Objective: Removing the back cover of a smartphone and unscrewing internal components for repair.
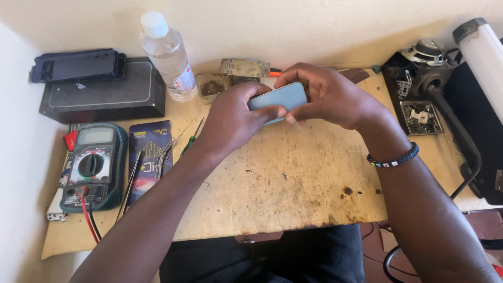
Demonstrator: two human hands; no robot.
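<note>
Multimeter (93, 166) left of phone (277, 98); bottle (168, 56) behind

Both bare forearms reach in from the near edge and converge toward the far middle. The left hand (233, 118) is curled, knuckles up, thumb pressing forward. The right hand (327, 94) arches over from the right, its fingers (293, 76) bent downward, a beaded bracelet (394, 157) around the wrist.

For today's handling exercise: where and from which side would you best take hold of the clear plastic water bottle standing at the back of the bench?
Grip the bottle around its straight body below the white cap, coming from the front right. It stands upright, with a black box close on its left and the wall behind.
</note>
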